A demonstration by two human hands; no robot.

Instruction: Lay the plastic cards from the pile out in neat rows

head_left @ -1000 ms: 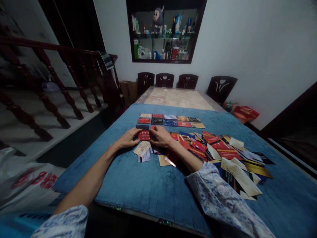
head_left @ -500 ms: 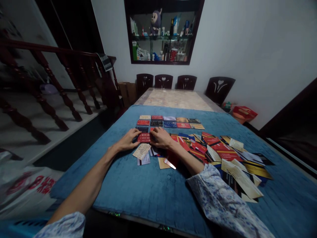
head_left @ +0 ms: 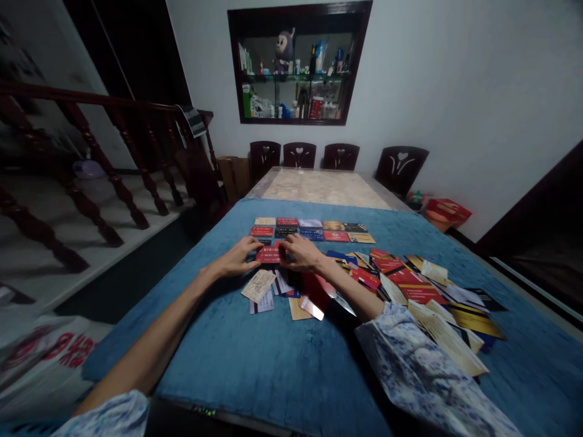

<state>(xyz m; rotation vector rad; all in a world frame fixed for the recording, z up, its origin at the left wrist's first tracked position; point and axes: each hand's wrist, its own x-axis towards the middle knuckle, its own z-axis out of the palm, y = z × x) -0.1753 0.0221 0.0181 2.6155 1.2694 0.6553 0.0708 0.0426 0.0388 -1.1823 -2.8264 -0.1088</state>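
A red card (head_left: 268, 255) with pale print is pinched between both hands over the blue cloth. My left hand (head_left: 237, 257) grips its left end with thumb and fingers. My right hand (head_left: 301, 252) closes on its right end and hides part of it. Just beyond lie two neat rows of cards, with a red card (head_left: 262, 232) and a black card (head_left: 286, 232) among them. Parts of other cards show under my fingers. Nearer me, a cream printed card (head_left: 259, 286) overlaps a pale striped card (head_left: 262, 304), and a gold card (head_left: 298, 309) lies beside them.
A loose heap of cards, including a large red one (head_left: 416, 284) and a cream slip (head_left: 449, 337), spreads at the right by my sleeve. The blue cloth (head_left: 255, 364) covers the table's near part. Chairs (head_left: 340, 156) stand at the far end; a railing (head_left: 104, 230) runs left.
The red card has risen slightly and turned more toward level, with both hands still on it and shifted a little to the right. The view has tilted up slightly.
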